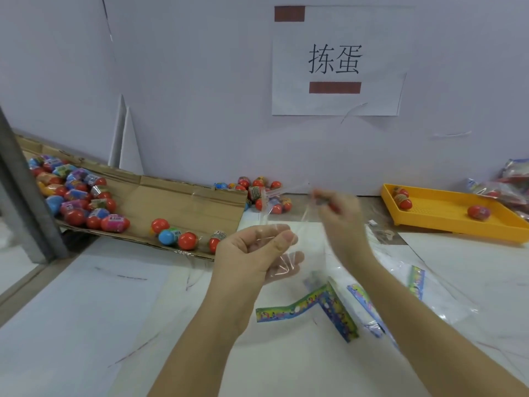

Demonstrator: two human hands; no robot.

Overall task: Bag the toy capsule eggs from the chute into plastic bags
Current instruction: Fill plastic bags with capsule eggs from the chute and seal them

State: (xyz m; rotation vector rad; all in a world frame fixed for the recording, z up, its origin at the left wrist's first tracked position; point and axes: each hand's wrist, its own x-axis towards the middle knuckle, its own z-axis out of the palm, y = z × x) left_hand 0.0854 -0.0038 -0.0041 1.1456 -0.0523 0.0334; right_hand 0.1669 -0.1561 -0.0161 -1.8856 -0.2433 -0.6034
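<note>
Left hand (259,249) pinches plastic bag (312,253); right hand (339,216) blurred above.

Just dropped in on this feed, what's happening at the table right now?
A person is mid-bagging. The left hand pinches a clear plastic bag, holding it up over the table. The right hand, motion-blurred, is at the bag's mouth with something red in its fingers, possibly an egg. Many toy eggs lie on the cardboard chute at left, three sit in the yellow tray at right, and spare flat bags lie nearby.
</note>
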